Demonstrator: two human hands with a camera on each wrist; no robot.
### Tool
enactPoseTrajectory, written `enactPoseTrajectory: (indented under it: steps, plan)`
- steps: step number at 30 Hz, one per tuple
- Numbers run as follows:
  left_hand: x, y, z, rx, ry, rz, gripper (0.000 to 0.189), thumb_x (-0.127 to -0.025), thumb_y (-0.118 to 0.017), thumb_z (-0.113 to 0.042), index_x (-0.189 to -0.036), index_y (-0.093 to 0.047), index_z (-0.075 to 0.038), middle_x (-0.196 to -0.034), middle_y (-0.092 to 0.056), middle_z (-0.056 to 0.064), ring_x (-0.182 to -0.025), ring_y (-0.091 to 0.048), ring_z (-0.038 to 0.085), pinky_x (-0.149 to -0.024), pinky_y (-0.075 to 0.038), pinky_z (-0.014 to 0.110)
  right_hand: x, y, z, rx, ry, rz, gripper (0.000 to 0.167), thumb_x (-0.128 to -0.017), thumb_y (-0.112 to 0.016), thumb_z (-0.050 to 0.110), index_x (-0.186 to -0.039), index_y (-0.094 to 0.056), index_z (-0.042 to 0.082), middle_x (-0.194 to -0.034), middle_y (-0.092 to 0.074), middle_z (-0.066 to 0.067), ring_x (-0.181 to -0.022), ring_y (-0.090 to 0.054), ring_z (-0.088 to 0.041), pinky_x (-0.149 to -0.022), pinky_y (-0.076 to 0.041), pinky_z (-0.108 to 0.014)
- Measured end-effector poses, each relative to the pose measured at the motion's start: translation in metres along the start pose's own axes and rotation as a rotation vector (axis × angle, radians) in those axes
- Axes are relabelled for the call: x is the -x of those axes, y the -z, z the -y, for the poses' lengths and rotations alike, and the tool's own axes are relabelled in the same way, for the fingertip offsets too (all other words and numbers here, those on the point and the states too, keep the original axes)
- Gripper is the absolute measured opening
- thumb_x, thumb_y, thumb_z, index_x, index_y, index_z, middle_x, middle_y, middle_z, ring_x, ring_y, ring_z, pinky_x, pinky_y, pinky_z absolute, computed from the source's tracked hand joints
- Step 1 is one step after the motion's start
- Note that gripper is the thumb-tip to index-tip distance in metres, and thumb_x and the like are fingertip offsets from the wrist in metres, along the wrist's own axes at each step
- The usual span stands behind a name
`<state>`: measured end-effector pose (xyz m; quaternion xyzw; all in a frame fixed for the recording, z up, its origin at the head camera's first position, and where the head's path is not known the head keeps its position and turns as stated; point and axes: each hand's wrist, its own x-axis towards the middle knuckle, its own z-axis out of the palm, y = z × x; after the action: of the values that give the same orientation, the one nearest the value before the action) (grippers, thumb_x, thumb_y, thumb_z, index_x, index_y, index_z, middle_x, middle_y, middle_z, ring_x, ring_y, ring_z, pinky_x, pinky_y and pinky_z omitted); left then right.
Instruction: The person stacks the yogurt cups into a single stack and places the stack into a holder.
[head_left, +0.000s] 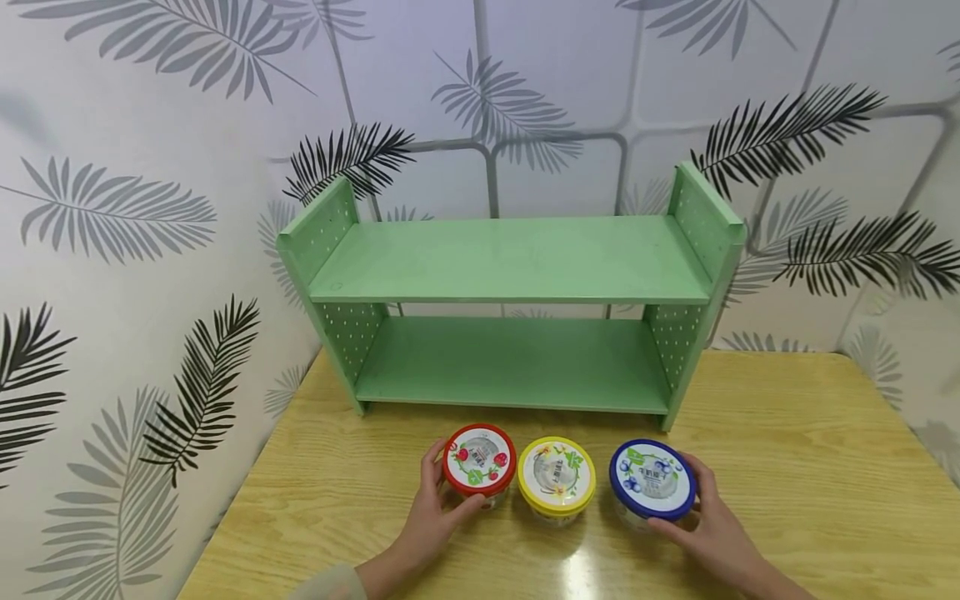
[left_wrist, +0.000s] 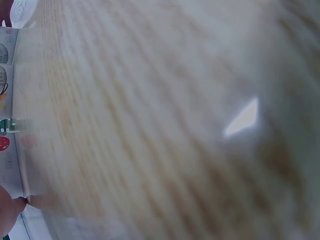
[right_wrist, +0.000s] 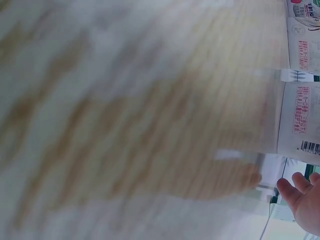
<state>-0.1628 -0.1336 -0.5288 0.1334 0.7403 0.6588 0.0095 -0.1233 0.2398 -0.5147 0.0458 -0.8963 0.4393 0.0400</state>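
Note:
Three round clear tubs with printed lids stand in a row on the wooden table. In the head view, my left hand (head_left: 431, 517) holds the red-lidded tub (head_left: 480, 458), fingers at its left side and thumb at the front. The yellow-lidded tub (head_left: 557, 477) sits untouched in the middle. My right hand (head_left: 705, 517) curves loosely beside the blue-lidded tub (head_left: 652, 479), thumb toward the front and fingers along the right rim. In the right wrist view, a gap shows between the fingers (right_wrist: 300, 187) and the tub's printed side (right_wrist: 302, 120).
Behind the tubs stands a green two-tier shelf (head_left: 510, 258) with pegboard-like sides. Its lower board (head_left: 517, 362) lies just beyond the lids. Wooden tabletop (head_left: 810, 467) extends to the right, and leaf-patterned wall covering (head_left: 150, 333) rises at left and back.

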Motion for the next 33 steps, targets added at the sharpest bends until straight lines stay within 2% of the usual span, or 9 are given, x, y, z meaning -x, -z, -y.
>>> enactPoseTrajectory:
  steps: [7,11,18,21,24,26,28,30,33]
  plan:
    - [-0.001,0.000,0.001,0.008,0.003,0.005,0.089,-0.088,-0.074,-0.013,-0.151,-0.011,-0.010,-0.148,-0.037,0.014,-0.135,-0.037,0.029,-0.108,-0.031,0.050,-0.002,-0.005,0.002,-0.069,-0.025,-0.013,0.105,-0.076,-0.085,0.020,-0.147,-0.011,-0.002,-0.138,-0.037,-0.037,-0.125,-0.039,-0.054,-0.100,-0.029,-0.066]
    - [-0.001,0.000,0.001,-0.012,0.016,-0.001,0.090,-0.087,-0.075,-0.015,-0.151,-0.011,-0.011,-0.148,-0.038,0.011,-0.134,-0.038,0.025,-0.108,-0.033,0.047,-0.003,-0.006,0.004,-0.095,-0.026,-0.029,0.104,-0.075,-0.085,0.019,-0.146,-0.012,-0.001,-0.139,-0.035,-0.036,-0.128,-0.034,-0.053,-0.101,-0.026,-0.067]
    - [0.000,0.000,0.001,-0.027,0.023,0.000,0.090,-0.088,-0.074,-0.016,-0.151,-0.011,-0.010,-0.149,-0.037,0.011,-0.135,-0.036,0.023,-0.108,-0.031,0.047,-0.005,-0.008,0.004,-0.139,-0.002,-0.049,0.101,-0.076,-0.084,0.015,-0.146,-0.013,0.000,-0.138,-0.036,-0.034,-0.128,-0.035,-0.050,-0.101,-0.026,-0.065]
    - [0.000,0.000,0.002,-0.021,0.013,0.000,0.089,-0.088,-0.074,-0.015,-0.151,-0.012,-0.010,-0.149,-0.037,0.011,-0.136,-0.036,0.024,-0.109,-0.030,0.049,-0.005,-0.008,0.002,-0.143,0.028,-0.070,0.099,-0.076,-0.083,0.013,-0.146,-0.014,0.000,-0.137,-0.038,-0.033,-0.126,-0.037,-0.049,-0.108,-0.030,-0.036]
    - [0.001,-0.001,-0.002,-0.013,0.010,-0.001,0.087,-0.088,-0.073,-0.012,-0.151,-0.013,-0.009,-0.149,-0.036,0.014,-0.135,-0.036,0.026,-0.108,-0.030,0.051,-0.006,-0.007,0.001,-0.152,0.067,-0.105,0.098,-0.075,-0.083,0.009,-0.146,-0.017,-0.001,-0.135,-0.040,-0.033,-0.122,-0.040,-0.047,-0.096,-0.025,-0.007]
    - [0.000,-0.001,-0.002,-0.017,0.012,-0.003,0.086,-0.088,-0.073,-0.011,-0.150,-0.014,-0.009,-0.149,-0.037,0.016,-0.135,-0.036,0.028,-0.108,-0.030,0.052,-0.007,-0.005,0.001,-0.158,0.087,-0.118,0.098,-0.074,-0.083,0.007,-0.146,-0.016,-0.002,-0.136,-0.038,-0.033,-0.121,-0.040,-0.047,-0.090,-0.021,-0.001]
    - [0.000,-0.001,-0.002,-0.015,0.022,-0.005,0.086,-0.088,-0.073,-0.009,-0.150,-0.014,-0.008,-0.148,-0.037,0.017,-0.135,-0.036,0.028,-0.107,-0.030,0.053,-0.010,-0.003,0.002,-0.141,0.101,-0.138,0.098,-0.073,-0.083,0.005,-0.146,-0.017,-0.003,-0.136,-0.039,-0.033,-0.119,-0.046,-0.036,-0.090,-0.022,0.000]
    - [-0.001,-0.001,0.003,-0.020,0.019,-0.007,0.086,-0.088,-0.073,-0.009,-0.150,-0.014,-0.010,-0.148,-0.037,0.016,-0.135,-0.036,0.028,-0.107,-0.031,0.053,-0.013,0.000,0.002,-0.134,0.115,-0.147,0.098,-0.073,-0.083,0.004,-0.146,-0.018,-0.005,-0.137,-0.038,-0.033,-0.118,-0.047,-0.016,-0.090,-0.023,-0.001]
    - [0.000,-0.001,0.003,-0.009,0.019,-0.006,0.086,-0.088,-0.073,-0.010,-0.150,-0.015,-0.011,-0.148,-0.038,0.016,-0.134,-0.037,0.027,-0.107,-0.030,0.052,-0.017,0.003,0.004,-0.118,0.153,-0.177,0.097,-0.071,-0.083,0.002,-0.145,-0.021,-0.006,-0.134,-0.041,-0.030,-0.106,-0.040,0.010,-0.087,-0.028,-0.001]
